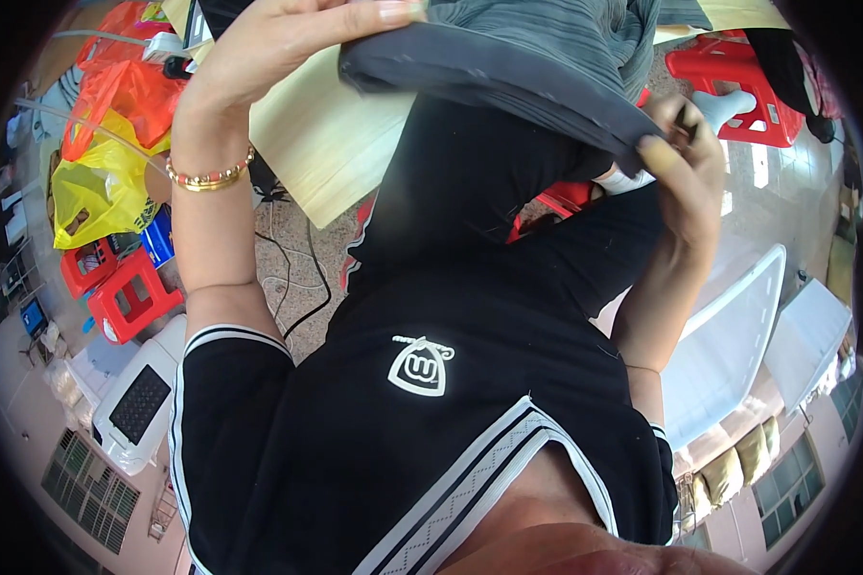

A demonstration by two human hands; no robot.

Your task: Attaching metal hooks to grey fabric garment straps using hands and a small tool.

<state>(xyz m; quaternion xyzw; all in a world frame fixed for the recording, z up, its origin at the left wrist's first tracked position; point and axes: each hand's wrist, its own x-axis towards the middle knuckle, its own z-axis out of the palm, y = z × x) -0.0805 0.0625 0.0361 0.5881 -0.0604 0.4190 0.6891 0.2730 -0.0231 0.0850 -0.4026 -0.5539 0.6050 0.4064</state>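
A grey ribbed garment with a smooth, darker grey band along its edge is held stretched out above my lap. At the band's left end is my left hand, its thumb lying along the edge and its other fingers mostly cut off or hidden. My right hand pinches the opposite end between thumb and bent fingers, slightly blurred. The band curves down from left to right between the two hands. The rest of the garment runs off the top of the view.
A pale wooden board or tabletop lies beyond my left knee. Red plastic stools and orange and yellow bags are at left. Another red stool stands at far right, near someone's socked foot. Cables trail across the floor.
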